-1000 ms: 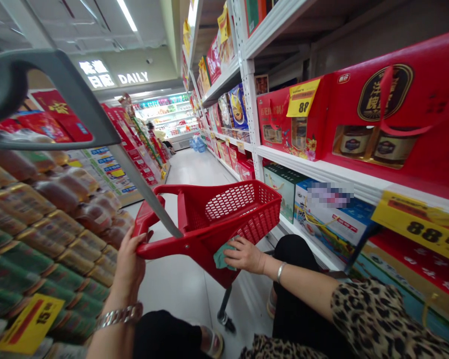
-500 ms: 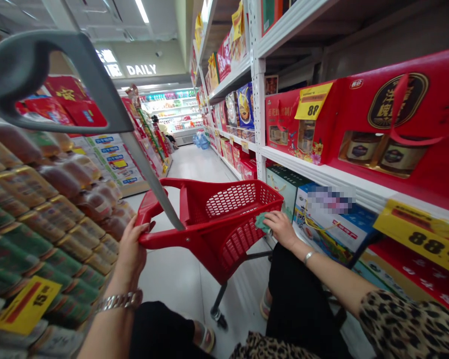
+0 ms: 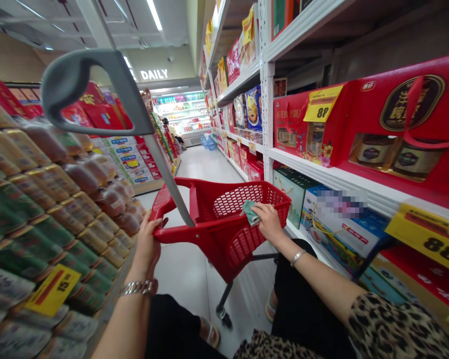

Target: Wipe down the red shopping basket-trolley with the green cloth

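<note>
Holding green cloth [image 3: 250, 213] under fingertips on basket's rim [image 3: 221, 224], right hand [image 3: 269, 222], left hand [image 3: 148, 244] gripping basket

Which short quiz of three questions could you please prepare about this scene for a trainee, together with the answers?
1. What colour is the cloth in the right grip?
A) red
B) green
C) yellow

2. True or false: the left grip is free of the cart.

3. Fill the gap: at the back of the aisle, the English word on the lit sign is ____.

Key:
1. B, green.
2. False; the left grip holds the cart's near end.
3. DAILY.
</note>
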Action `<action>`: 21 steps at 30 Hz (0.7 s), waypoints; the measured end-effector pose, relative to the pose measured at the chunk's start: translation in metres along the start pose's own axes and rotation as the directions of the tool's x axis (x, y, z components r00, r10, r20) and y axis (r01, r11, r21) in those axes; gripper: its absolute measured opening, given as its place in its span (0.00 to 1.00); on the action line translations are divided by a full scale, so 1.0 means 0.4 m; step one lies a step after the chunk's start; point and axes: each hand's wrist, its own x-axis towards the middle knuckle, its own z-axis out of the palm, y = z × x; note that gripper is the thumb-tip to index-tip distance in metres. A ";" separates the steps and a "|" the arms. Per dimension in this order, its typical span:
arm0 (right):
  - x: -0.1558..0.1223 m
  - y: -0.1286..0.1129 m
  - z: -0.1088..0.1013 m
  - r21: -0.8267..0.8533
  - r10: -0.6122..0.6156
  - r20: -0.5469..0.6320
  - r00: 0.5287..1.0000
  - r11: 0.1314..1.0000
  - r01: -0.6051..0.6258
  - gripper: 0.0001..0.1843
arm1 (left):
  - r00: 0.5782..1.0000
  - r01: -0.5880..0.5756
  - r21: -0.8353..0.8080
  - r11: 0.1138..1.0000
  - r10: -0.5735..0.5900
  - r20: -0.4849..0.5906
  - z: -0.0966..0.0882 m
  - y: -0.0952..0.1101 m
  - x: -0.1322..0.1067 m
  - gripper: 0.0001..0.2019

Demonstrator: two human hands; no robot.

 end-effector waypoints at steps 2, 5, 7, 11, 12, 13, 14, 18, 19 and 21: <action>-0.002 -0.031 0.012 0.018 0.003 -0.029 1.000 1.000 -0.002 0.26 | 1.000 0.006 -0.028 1.000 -0.006 -0.011 -0.004 -0.009 0.006 0.23; 0.003 -0.083 0.020 0.075 -0.032 -0.049 0.998 0.997 0.036 0.26 | 1.000 0.010 -0.056 0.998 -0.011 -0.016 -0.006 -0.019 0.013 0.22; 0.011 -0.121 0.024 0.113 -0.064 -0.041 0.997 0.991 0.068 0.27 | 1.000 0.013 -0.059 0.998 -0.015 -0.022 -0.005 -0.022 0.015 0.22; 0.022 -0.199 0.033 0.199 -0.134 -0.032 0.991 0.970 0.137 0.31 | 0.999 0.019 -0.066 0.998 -0.020 -0.029 -0.002 -0.025 0.016 0.23; 0.024 -0.220 0.034 0.223 -0.149 -0.037 0.988 0.963 0.153 0.32 | 0.999 0.020 -0.070 0.997 -0.022 -0.027 -0.001 -0.026 0.015 0.24; 0.026 -0.240 0.036 0.248 -0.163 -0.047 0.985 0.954 0.170 0.32 | 0.999 0.022 -0.075 0.997 -0.024 -0.025 -0.001 -0.026 0.015 0.24; 0.028 -0.261 0.037 0.271 -0.177 -0.063 0.982 0.944 0.187 0.32 | 0.999 0.023 -0.078 0.997 -0.025 -0.022 0.000 -0.025 0.014 0.24; 0.030 -0.337 0.048 0.337 -0.247 -0.146 0.958 0.898 0.283 0.30 | 0.999 0.026 -0.086 0.996 -0.029 -0.026 0.002 -0.022 0.011 0.24; 0.027 -0.351 0.052 0.334 -0.262 -0.157 0.952 0.893 0.301 0.29 | 0.999 0.031 -0.094 0.995 -0.034 -0.035 0.003 -0.021 0.009 0.25; 0.016 -0.370 0.063 0.298 -0.274 -0.163 0.948 0.902 0.312 0.27 | 0.998 0.035 -0.110 0.993 -0.041 -0.046 0.006 -0.019 0.007 0.24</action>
